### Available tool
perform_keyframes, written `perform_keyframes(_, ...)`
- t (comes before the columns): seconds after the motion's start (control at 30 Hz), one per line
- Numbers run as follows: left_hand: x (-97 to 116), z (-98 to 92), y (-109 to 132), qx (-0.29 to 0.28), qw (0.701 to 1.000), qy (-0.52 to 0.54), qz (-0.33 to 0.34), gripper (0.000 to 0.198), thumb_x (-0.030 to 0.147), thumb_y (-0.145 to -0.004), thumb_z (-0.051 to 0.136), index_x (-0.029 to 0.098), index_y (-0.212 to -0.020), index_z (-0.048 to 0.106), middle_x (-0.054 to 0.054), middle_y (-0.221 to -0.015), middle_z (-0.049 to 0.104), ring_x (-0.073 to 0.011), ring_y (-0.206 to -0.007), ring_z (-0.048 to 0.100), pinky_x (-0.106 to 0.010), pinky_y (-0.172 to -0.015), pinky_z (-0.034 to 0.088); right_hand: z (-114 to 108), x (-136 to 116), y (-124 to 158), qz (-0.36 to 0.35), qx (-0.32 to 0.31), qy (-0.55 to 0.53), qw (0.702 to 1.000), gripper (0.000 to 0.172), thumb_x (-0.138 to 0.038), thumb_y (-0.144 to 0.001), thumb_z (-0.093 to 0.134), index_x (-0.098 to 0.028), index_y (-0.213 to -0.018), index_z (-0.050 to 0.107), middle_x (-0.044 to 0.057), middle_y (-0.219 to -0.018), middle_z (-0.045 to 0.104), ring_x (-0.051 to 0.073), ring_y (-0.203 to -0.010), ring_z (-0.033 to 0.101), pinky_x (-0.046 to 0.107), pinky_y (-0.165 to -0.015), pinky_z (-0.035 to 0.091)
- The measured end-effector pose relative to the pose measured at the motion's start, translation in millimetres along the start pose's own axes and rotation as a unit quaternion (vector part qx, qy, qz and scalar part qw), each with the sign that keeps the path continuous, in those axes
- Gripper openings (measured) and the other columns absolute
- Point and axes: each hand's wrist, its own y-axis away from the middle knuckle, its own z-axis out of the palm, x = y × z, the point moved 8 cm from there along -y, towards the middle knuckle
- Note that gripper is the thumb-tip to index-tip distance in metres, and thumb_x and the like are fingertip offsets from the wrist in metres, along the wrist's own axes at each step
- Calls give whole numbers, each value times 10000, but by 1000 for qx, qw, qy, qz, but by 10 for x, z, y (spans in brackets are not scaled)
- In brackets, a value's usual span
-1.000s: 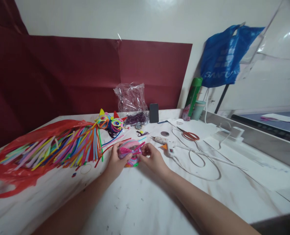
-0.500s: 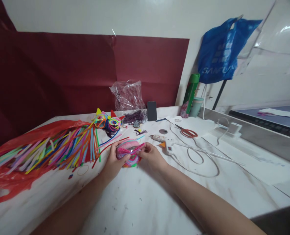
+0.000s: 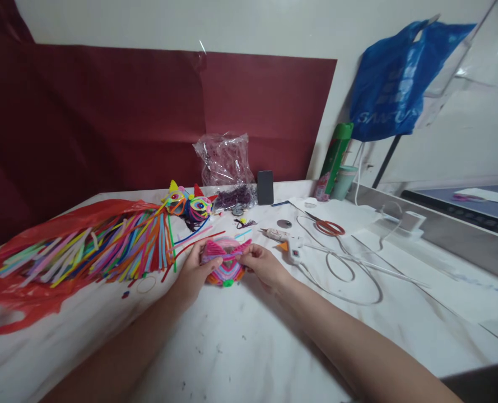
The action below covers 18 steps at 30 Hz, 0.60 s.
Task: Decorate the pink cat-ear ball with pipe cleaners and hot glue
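A round pink pipe-cleaner craft (image 3: 226, 262) with pointed ears rests low over the white marble table (image 3: 249, 347). My left hand (image 3: 194, 274) grips its left side, thumb across the front. My right hand (image 3: 263, 264) pinches its right edge with closed fingers. A pile of colourful pipe cleaners (image 3: 93, 249) lies to the left on a red plastic bag (image 3: 17, 296). A finished multicolour pipe-cleaner figure (image 3: 187, 206) sits just behind the hands.
A white glue gun (image 3: 293, 249) with a looping cord (image 3: 349, 274) lies right of the hands. Orange-handled scissors (image 3: 326, 226), a dark phone (image 3: 265, 187), a clear plastic bag (image 3: 224, 159), a green bottle (image 3: 335, 159) and a blue bag (image 3: 394, 84) stand farther back.
The craft has been turned in my hands, so its pink ears now point upward. Both hands have stayed on it. The view shifted slightly.
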Motion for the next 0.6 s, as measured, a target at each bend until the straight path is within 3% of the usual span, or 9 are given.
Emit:
perform_keyframes(0.23, -52, 18, -35, -12, 999, 41, -13, 537, 265, -636, 793, 192, -1107, 545, -62, -1047, 712, -275, -1027, 663, -394, -886, 506, 28, -32, -6, 21, 0, 0, 1000, 431, -338, -426, 890, -199, -527, 494, -87, -475, 505, 61, -476, 405, 218, -500, 318)
perform_keyframes(0.6, -52, 13, -37, -6, 1000, 4, 0, 565, 308, -678, 767, 195, -1176, 525, -74, -1119, 696, -270, -1022, 666, -398, -890, 512, -1, 3, -59, 5, 14, 13, 1000, 352, -297, -509, 792, -209, -533, 452, -97, -468, 467, 59, -472, 378, 216, -492, 280)
